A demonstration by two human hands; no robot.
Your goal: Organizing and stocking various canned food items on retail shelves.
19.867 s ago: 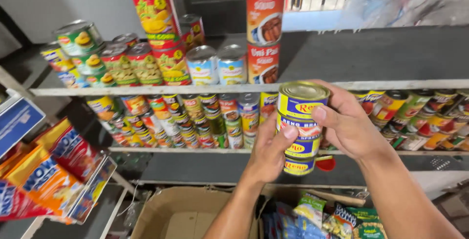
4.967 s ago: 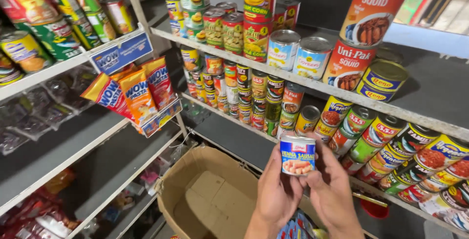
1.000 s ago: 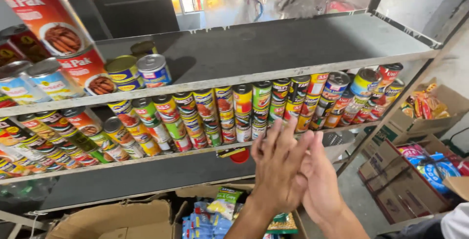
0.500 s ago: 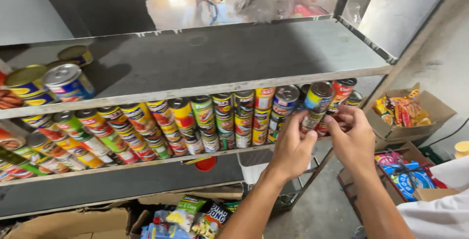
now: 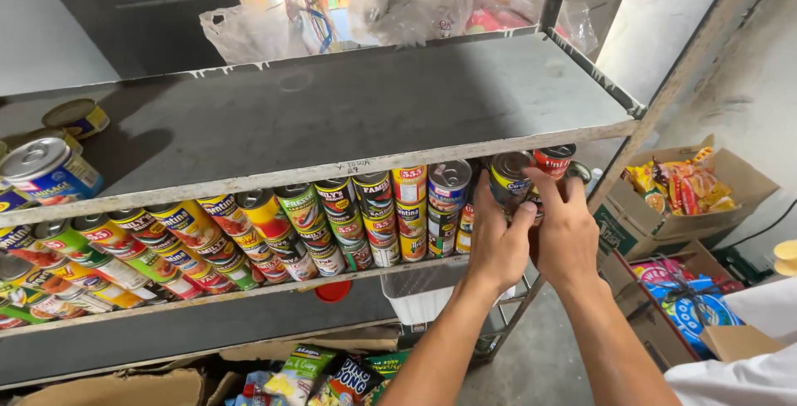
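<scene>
**Both hands closing on a can at the end of the middle shelf**

Nearest me, at six o'clock, snack packets (image 5: 320, 377) are lying in a cardboard box on the floor. Just above them, the left hand (image 5: 496, 244) and the right hand (image 5: 567, 236) are reaching up side by side toward one o'clock. The left fingers are wrapping around a blue-and-yellow can (image 5: 508, 180) with a silver pull-tab lid, gripping its side, seemingly to steady it in the tight stack; the right fingers are curling over its far side and touching a red can (image 5: 554, 159) beside it. The can is sitting at the right end of the middle shelf (image 5: 249, 288), topmost in the packed rows of tins (image 5: 274, 232), which are stacked and tilted. Farther off, at three o'clock, an open carton of bright packets (image 5: 677, 190) is resting by the wall. Beyond, the grey upper shelf (image 5: 349, 107) is lying mostly bare.
</scene>
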